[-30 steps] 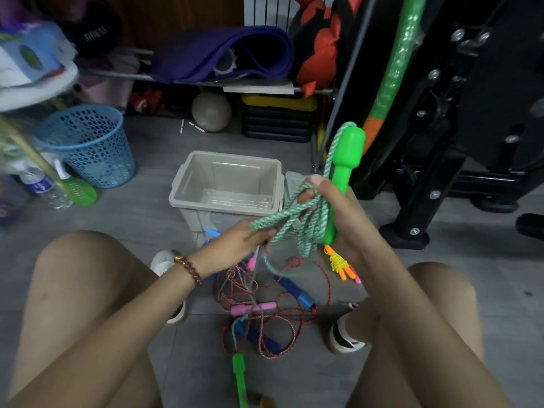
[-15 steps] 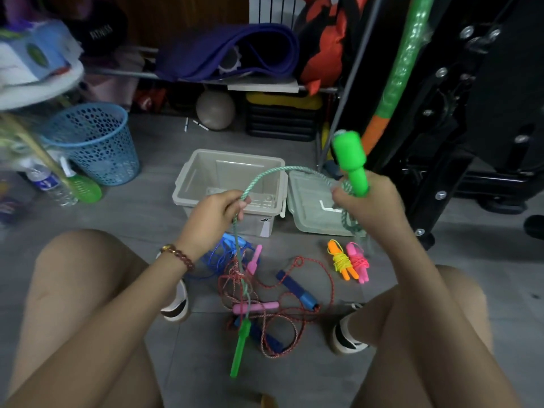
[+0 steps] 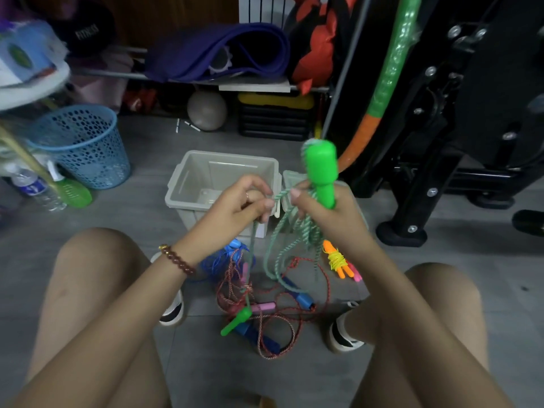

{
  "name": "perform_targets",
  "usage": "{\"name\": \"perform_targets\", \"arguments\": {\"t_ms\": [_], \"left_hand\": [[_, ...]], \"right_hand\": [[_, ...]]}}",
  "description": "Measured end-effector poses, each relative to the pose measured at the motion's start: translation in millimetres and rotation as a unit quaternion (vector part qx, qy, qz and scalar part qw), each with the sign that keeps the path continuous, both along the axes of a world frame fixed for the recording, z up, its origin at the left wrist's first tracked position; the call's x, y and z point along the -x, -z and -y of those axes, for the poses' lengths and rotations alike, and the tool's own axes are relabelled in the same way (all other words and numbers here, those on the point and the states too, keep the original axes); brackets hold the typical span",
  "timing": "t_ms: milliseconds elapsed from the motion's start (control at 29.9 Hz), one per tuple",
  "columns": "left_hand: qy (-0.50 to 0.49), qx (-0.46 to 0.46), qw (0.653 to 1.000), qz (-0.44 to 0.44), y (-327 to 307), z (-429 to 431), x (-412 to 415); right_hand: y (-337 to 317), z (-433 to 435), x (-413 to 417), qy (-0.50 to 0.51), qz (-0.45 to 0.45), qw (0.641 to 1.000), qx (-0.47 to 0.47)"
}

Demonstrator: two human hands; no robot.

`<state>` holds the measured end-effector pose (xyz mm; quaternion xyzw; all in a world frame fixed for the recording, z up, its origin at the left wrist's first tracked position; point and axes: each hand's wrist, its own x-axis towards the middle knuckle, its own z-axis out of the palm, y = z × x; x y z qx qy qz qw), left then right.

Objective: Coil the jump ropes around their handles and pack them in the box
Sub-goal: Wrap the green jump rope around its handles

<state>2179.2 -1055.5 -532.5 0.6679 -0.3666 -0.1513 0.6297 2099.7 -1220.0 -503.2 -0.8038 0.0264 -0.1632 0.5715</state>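
Open grey box (image 3: 188, 184) stood on the floor just beyond both grips, lid off. Green braided rope (image 3: 307, 234) hung in slack loops beneath the right grip (image 3: 329, 219), which was clamped round the upright green handle (image 3: 321, 172) together with those loops. Left grip (image 3: 235, 207), just beside it, pinched the running strand. Second green handle (image 3: 235, 320) hung far below. Judged: rope light, limp and grippy; handle rigid and smooth. Best hold is the handle's narrow shank, with the strand pinched close to the coil.
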Motion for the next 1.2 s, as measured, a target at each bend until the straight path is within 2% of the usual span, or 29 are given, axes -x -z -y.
{"name": "perform_targets", "arguments": {"t_ms": [100,200,234,301,367,468,568,701,802,868,969,1035,1102,1202], "left_hand": [[0.075,-0.104,0.992,0.005,24,7,-1],[0.104,-0.286,0.952,0.038,69,10,-8],[0.099,-0.306,0.947,0.025,80,9,-9],[0.048,-0.253,0.963,-0.073,89,8,-10],[-0.047,-0.180,0.970,-0.156,86,7,-14],[-0.166,-0.080,0.961,-0.204,76,4,-22],[-0.214,-0.049,0.963,-0.154,54,3,-24],[-0.230,-0.014,0.972,-0.050,20,3,-13],[-0.214,-0.059,0.970,0.100,11,-2,-6],[-0.202,-0.079,0.968,0.124,10,-2,-3],[-0.180,-0.049,0.971,0.150,4,0,4],[-0.177,-0.013,0.974,0.142,0,3,6],[-0.164,0.006,0.983,0.087,2,5,2],[-0.082,-0.056,0.993,0.058,16,6,-6]], "right_hand": [[-6,4,1,0.022,0.036,0.993,-0.107],[-5,8,2,0.080,0.022,0.978,-0.190],[-4,10,2,0.098,0.017,0.976,-0.195],[0,9,2,0.110,0.009,0.972,-0.206],[3,8,3,0.122,-0.002,0.965,-0.231],[1,13,2,0.170,0.003,0.962,-0.215],[0,27,-2,0.197,0.007,0.972,-0.126],[14,33,-6,0.158,-0.073,0.984,0.032],[12,21,-5,0.051,-0.020,0.996,0.075],[13,10,-5,-0.010,-0.029,0.994,0.103],[18,-2,-6,-0.018,-0.068,0.985,0.155],[16,-6,-5,-0.039,-0.066,0.992,0.101],[10,-10,-4,-0.043,-0.046,0.998,0.014],[4,-13,-4,0.007,-0.012,0.999,-0.046]]}}
